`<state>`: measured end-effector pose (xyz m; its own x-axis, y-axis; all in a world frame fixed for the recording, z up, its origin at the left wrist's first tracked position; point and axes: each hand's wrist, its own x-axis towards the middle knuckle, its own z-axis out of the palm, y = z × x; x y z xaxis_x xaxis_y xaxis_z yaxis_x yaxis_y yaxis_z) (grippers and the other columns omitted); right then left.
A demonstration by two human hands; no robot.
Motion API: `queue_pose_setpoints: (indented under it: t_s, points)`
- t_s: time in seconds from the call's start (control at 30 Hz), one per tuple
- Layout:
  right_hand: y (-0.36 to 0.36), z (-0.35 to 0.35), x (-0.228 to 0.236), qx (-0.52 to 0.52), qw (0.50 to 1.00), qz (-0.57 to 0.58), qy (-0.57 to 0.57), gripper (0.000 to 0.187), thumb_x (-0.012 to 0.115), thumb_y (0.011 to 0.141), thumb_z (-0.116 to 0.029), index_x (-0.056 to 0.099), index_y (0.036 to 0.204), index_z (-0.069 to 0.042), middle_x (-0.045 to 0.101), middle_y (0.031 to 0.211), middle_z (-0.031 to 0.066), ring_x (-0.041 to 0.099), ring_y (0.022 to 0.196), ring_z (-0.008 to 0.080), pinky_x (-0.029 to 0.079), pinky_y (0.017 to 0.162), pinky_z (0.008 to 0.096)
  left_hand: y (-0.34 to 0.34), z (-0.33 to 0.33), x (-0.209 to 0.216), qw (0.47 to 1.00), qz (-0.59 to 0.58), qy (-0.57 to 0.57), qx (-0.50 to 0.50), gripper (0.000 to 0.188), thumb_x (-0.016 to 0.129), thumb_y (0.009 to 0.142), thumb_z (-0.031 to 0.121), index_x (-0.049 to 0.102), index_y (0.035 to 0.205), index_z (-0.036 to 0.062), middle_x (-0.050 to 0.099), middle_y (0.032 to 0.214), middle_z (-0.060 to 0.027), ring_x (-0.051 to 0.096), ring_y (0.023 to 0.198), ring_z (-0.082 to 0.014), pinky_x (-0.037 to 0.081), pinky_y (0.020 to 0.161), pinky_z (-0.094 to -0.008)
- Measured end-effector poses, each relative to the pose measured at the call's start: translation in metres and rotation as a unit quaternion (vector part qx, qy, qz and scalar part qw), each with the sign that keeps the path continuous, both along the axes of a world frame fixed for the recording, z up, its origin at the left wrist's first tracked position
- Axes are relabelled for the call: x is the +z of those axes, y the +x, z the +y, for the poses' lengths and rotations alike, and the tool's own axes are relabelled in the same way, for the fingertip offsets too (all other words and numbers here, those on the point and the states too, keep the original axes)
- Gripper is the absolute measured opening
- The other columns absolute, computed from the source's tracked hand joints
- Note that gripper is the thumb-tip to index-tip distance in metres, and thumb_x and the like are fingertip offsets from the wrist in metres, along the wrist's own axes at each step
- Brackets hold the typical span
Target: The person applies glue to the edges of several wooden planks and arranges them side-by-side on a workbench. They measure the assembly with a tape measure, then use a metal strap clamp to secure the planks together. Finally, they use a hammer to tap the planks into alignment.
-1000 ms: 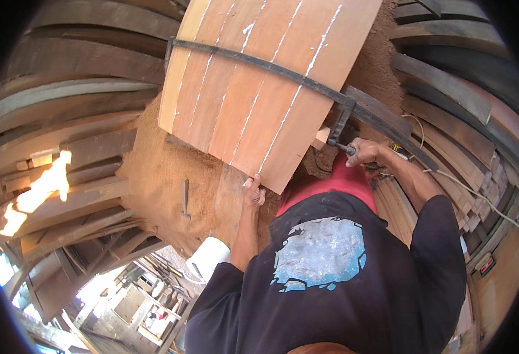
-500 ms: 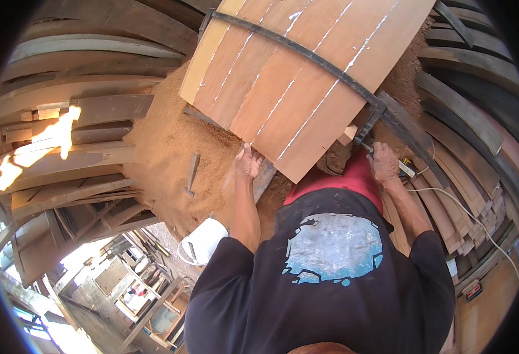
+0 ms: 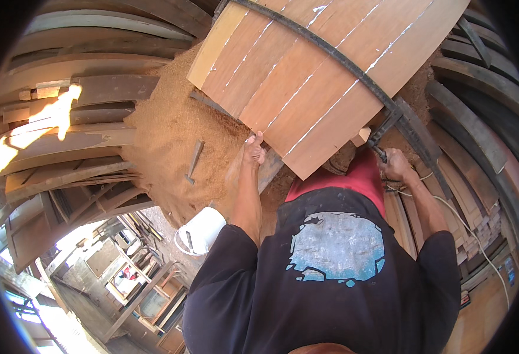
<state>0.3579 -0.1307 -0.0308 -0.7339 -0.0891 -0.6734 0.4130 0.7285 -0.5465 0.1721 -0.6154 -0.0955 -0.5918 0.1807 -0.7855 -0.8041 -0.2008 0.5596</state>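
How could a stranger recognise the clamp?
Find the large wooden panel at the top, striped with white lines. The clamp is the long dark bar crossing those lines, its handle at the right hand. Unlike nearby boards, it spans the panel.

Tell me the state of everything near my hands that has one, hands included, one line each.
Flat reddish-tan wooden panel: boards edge to edge, seams streaked white
Black metal bar clamp: laid across the panel; tightness can't be told
Left bare hand: at the panel's near edge, fingers partly curled
Right bare hand: closed around the clamp's dark handle
Straight-handled hammer: lying on sawdust
Powdery tan sawdust: loose, heaped
White cylindrical bucket: contents hidden
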Motion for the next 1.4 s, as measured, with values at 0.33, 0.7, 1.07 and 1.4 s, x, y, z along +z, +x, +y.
queue_pose_setpoints:
  t_s: [0.33, 0.7, 1.07, 1.4]
  points:
    - [0.015, -0.036, 0.034, -0.068, 0.964, 0.158, 0.204, 0.048, 0.077, 0.078, -0.038, 0.055, 0.106, -0.005, 0.062, 0.09, 0.0181, 0.064, 0.086, 0.0375, 0.05, 0.075, 0.0491, -0.004, 0.008, 0.021, 0.999, 0.004, -0.045, -0.015, 0.062, 0.074, 0.087, 0.043, 0.053, 0.127, 0.0004, 0.062, 0.125, -0.0115, 0.06, 0.113, -0.0289, 0.045, 0.099, -0.0521]
    - [0.045, -0.011, -0.022, -0.038, 0.968, 0.063, 0.241, 0.029, 0.07, 0.075, -0.019, 0.055, 0.093, -0.003, 0.066, 0.084, 0.0232, 0.065, 0.08, 0.0429, 0.051, 0.07, 0.0525, 0.074, 0.026, 0.03, 0.988, -0.064, -0.034, -0.137, 0.048, 0.072, 0.09, 0.035, 0.054, 0.122, 0.0037, 0.065, 0.116, -0.0078, 0.063, 0.107, -0.0228, 0.054, 0.088, -0.0401]
    - [0.004, 0.014, 0.012, -0.046, 0.992, -0.1, -0.059, 0.026, 0.075, 0.07, -0.019, 0.06, 0.079, 0.0, 0.062, 0.067, 0.015, 0.062, 0.062, 0.0301, 0.049, 0.062, 0.043, 0.065, 0.037, 0.05, 0.971, -0.065, -0.101, -0.208, 0.047, 0.064, 0.095, 0.034, 0.05, 0.129, 0.0051, 0.059, 0.125, -0.0081, 0.058, 0.114, -0.0206, 0.053, 0.09, -0.0406]
    - [0.032, -0.02, -0.021, -0.066, 0.969, 0.123, 0.201, 0.013, 0.061, 0.076, -0.012, 0.055, 0.084, -0.004, 0.068, 0.076, 0.0194, 0.069, 0.071, 0.036, 0.053, 0.063, 0.0484, 0.066, 0.047, 0.043, 0.961, -0.061, -0.126, -0.239, 0.045, 0.056, 0.099, 0.032, 0.044, 0.134, 0.0066, 0.055, 0.13, -0.0091, 0.057, 0.116, -0.0238, 0.054, 0.088, -0.0451]
